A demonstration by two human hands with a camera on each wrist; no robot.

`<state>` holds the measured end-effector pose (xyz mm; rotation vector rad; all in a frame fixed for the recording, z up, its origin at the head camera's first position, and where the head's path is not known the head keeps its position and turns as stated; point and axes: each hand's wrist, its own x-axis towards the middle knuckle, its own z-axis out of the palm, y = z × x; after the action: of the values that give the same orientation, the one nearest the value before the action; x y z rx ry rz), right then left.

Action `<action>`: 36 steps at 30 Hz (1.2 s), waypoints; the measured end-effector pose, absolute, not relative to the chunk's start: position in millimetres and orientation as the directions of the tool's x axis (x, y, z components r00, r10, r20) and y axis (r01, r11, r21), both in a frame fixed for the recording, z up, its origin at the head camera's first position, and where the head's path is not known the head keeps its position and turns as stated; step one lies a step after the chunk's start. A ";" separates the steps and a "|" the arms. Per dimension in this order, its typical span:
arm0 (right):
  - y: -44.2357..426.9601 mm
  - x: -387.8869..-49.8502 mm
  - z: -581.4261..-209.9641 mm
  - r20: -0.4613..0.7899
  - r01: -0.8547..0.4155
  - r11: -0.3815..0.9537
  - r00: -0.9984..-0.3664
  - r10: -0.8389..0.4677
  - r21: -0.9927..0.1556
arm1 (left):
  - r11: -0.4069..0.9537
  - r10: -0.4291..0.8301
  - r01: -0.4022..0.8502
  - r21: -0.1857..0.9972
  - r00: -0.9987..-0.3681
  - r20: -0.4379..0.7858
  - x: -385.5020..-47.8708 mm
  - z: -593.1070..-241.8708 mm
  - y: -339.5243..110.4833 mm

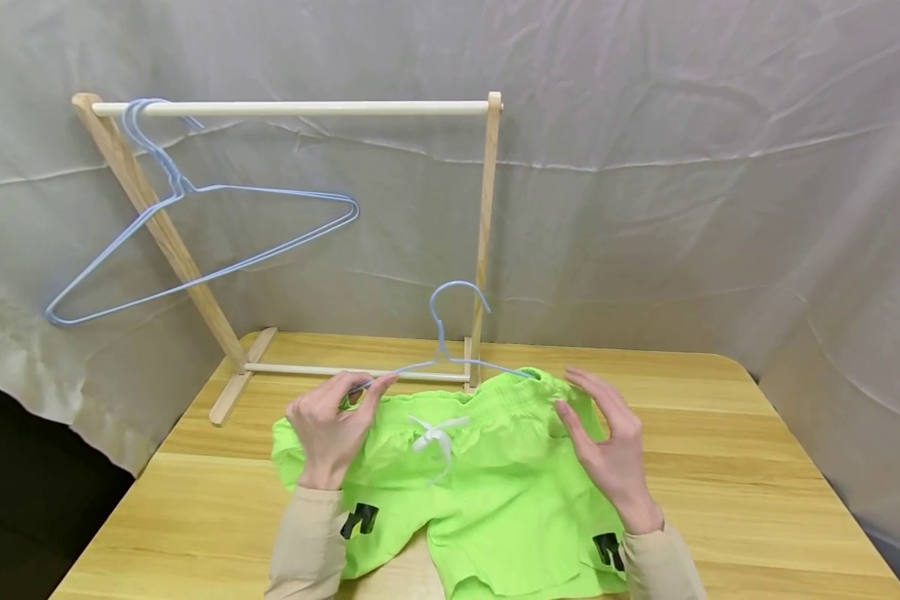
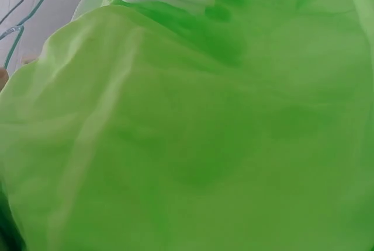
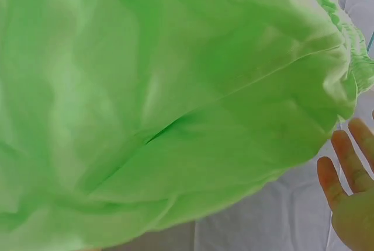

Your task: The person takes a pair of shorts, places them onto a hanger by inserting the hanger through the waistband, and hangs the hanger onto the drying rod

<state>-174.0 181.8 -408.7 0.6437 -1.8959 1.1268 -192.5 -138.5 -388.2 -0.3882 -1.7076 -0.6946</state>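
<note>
Bright green shorts (image 1: 510,483) with a white drawstring bow (image 1: 435,437) hang spread above the table. A blue wire clothes hanger (image 1: 441,342) sits in their waistband, its hook upward and its right end reaching inside the cloth. My left hand (image 1: 333,429) pinches the hanger's left arm at the waistband. At the right end of the waistband, my right hand (image 1: 607,442) has its fingers extended and thumb apart. In the right wrist view, the right hand's fingers (image 3: 349,160) are straight beside the cloth edge. Green fabric (image 2: 193,122) fills most of the left wrist view and hides the left fingers.
Behind stands a wooden rack with a white rail (image 1: 307,108). Several blue hangers (image 1: 176,179) hang at its left end. The rack's right post (image 1: 486,200) rises just behind the held hanger's hook. Wooden tabletop (image 1: 735,483) extends to the right.
</note>
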 end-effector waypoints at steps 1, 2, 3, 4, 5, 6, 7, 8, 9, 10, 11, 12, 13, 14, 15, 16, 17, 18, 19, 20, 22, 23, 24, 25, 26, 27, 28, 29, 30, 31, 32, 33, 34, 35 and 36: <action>181.7 -174.3 -408.6 0.848 -0.753 0.470 -0.530 -0.018 -0.461 | 0.769 -0.108 0.592 0.241 -0.251 0.962 -192.2 -387.5 -139.7; 181.6 -174.7 -408.4 0.852 -0.755 0.472 -0.524 -0.015 -0.456 | 0.771 -0.111 0.589 0.241 -0.250 0.962 -191.9 -386.8 -140.8; 181.5 -175.0 -408.4 0.856 -0.756 0.477 -0.516 -0.015 -0.448 | 0.773 -0.115 0.587 0.243 -0.246 0.962 -191.5 -385.9 -141.8; 181.6 -175.4 -408.5 0.859 -0.757 0.479 -0.512 -0.013 -0.444 | 0.773 -0.121 0.585 0.245 -0.243 0.962 -191.2 -385.1 -142.8; 181.6 -175.9 -408.8 0.862 -0.759 0.480 -0.507 -0.010 -0.441 | 0.778 -0.124 0.579 0.243 -0.238 0.963 -190.8 -384.2 -143.9; 181.9 -176.3 -409.1 0.864 -0.759 0.481 -0.504 -0.007 -0.439 | 0.781 -0.129 0.575 0.244 -0.234 0.964 -190.5 -383.4 -144.8; 181.8 -176.8 -409.3 0.867 -0.761 0.482 -0.499 -0.006 -0.435 | 0.779 -0.136 0.575 0.250 -0.233 0.963 -190.1 -382.7 -145.8; 181.6 -177.1 -409.4 0.869 -0.762 0.482 -0.495 -0.002 -0.433 | 0.778 -0.143 0.574 0.254 -0.232 0.962 -189.7 -381.8 -146.9; 181.3 -177.4 -409.4 0.869 -0.761 0.483 -0.494 0.002 -0.434 | 0.777 -0.150 0.573 0.259 -0.231 0.961 -189.1 -380.9 -148.0; 180.9 -177.8 -409.1 0.868 -0.760 0.482 -0.496 0.005 -0.437 | 0.778 -0.155 0.570 0.263 -0.231 0.960 -188.5 -380.0 -149.2; 180.3 -178.4 -408.3 0.866 -0.757 0.481 -0.501 0.007 -0.442 | 0.778 -0.162 0.568 0.268 -0.232 0.959 -187.9 -379.1 -150.6; 179.3 -179.3 -407.0 0.862 -0.756 0.477 -0.507 0.008 -0.449 | 0.778 -0.168 0.566 0.274 -0.232 0.958 -187.3 -378.3 -152.0; 178.0 -180.6 -405.2 0.857 -0.753 0.473 -0.516 0.007 -0.457 | 0.778 -0.174 0.563 0.277 -0.231 0.957 -186.6 -377.4 -153.5; 176.6 -182.4 -403.0 0.852 -0.752 0.468 -0.524 0.004 -0.464 | 0.779 -0.179 0.561 0.281 -0.231 0.956 -185.9 -376.5 -155.1; 175.1 -184.7 -400.5 0.844 -0.749 0.462 -0.537 -0.001 -0.476 | 0.778 -0.185 0.559 0.286 -0.231 0.955 -185.2 -375.5 -156.5; 173.4 -187.5 -397.8 0.835 -0.747 0.453 -0.550 -0.008 -0.487 | 0.778 -0.188 0.558 0.288 -0.231 0.955 -184.6 -374.3 -158.0; 171.5 -190.7 -394.7 0.825 -0.745 0.442 -0.565 -0.017 -0.500 | 0.779 -0.191 0.556 0.290 -0.231 0.954 -184.1 -373.0 -159.6; 169.5 -194.2 -391.6 0.815 -0.742 0.432 -0.578 -0.025 -0.513 | 0.781 -0.191 0.553 0.290 -0.230 0.954 -183.7 -371.5 -161.3; 167.3 -198.2 -388.3 0.808 -0.741 0.424 -0.588 -0.035 -0.521 | 0.783 -0.192 0.550 0.290 -0.229 0.954 -183.4 -369.6 -163.1; 165.0 -202.5 -384.9 0.801 -0.740 0.416 -0.597 -0.044 -0.529 | 0.780 -0.196 0.553 0.294 -0.230 0.953 -183.2 -367.3 -165.0; 159.8 -211.6 -376.6 0.780 -0.729 0.403 -0.624 -0.058 -0.553 | 0.779 -0.206 0.550 0.302 -0.231 0.951 -183.0 -362.0 -169.5; 157.1 -216.2 -371.4 0.765 -0.719 0.400 -0.640 -0.065 -0.568 | 0.785 -0.211 0.540 0.305 -0.229 0.950 -182.8 -359.1 -172.1; 154.2 -221.2 -366.1 0.751 -0.707 0.402 -0.657 -0.068 -0.582 | 0.789 -0.217 0.532 0.309 -0.229 0.949 -182.4 -356.0 -174.9; 151.3 -226.0 -360.3 0.732 -0.692 0.400 -0.678 -0.072 -0.601 | 0.790 -0.225 0.527 0.315 -0.230 0.947 -181.9 -352.8 -177.9; 148.3 -230.7 -354.1 0.707 -0.671 0.396 -0.703 -0.074 -0.627 | 0.791 -0.232 0.520 0.323 -0.233 0.944 -181.3 -349.5 -181.1; 145.2 -235.6 -347.8 0.681 -0.650 0.394 -0.729 -0.078 -0.650 | 0.797 -0.239 0.507 0.327 -0.233 0.943 -180.5 -346.4 -184.5; 142.1 -240.9 -342.0 0.653 -0.628 0.391 -0.753 -0.084 -0.673 | 0.801 -0.248 0.496 0.334 -0.232 0.940 -179.8 -343.3 -188.1; 138.8 -246.3 -336.7 0.625 -0.606 0.388 -0.775 -0.091 -0.695 | 0.804 -0.255 0.488 0.340 -0.233 0.938 -179.0 -340.2 -191.7; 135.2 -251.9 -331.7 0.601 -0.588 0.381 -0.793 -0.099 -0.713 | 0.800 -0.265 0.487 0.350 -0.236 0.935 -178.3 -337.1 -195.2; 131.7 -257.3 -327.2 0.577 -0.571 0.375 -0.810 -0.108 -0.730 | 0.797 -0.276 0.485 0.360 -0.238 0.931 -177.8 -334.1 -198.5; 128.1 -262.6 -322.9 0.556 -0.555 0.371 -0.823 -0.116 -0.745 | 0.795 -0.286 0.481 0.370 -0.241 0.928 -177.6 -331.2 -201.7; 124.5 -267.8 -319.2 0.539 -0.543 0.371 -0.833 -0.124 -0.754 | 0.796 -0.294 0.474 0.377 -0.242 0.925 -177.6 -328.5 -204.6; 120.9 -272.9 -315.9 0.520 -0.526 0.375 -0.845 -0.127 -0.763 | 0.797 -0.299 0.466 0.384 -0.247 0.922 -177.7 -325.7 -207.2; 117.3 -277.8 -312.8 0.508 -0.514 0.382 -0.852 -0.127 -0.768 | 0.801 -0.302 0.455 0.389 -0.254 0.919 -177.6 -322.9 -209.3; 114.0 -282.7 -310.0 0.498 -0.505 0.390 -0.858 -0.128 -0.770 | 0.804 -0.306 0.445 0.395 -0.260 0.916 -177.7 -320.3 -211.1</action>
<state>-282.7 114.0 -310.0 0.5491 -2.2957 1.4581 -177.7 -211.1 -320.3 -0.1104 -1.6899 -0.7156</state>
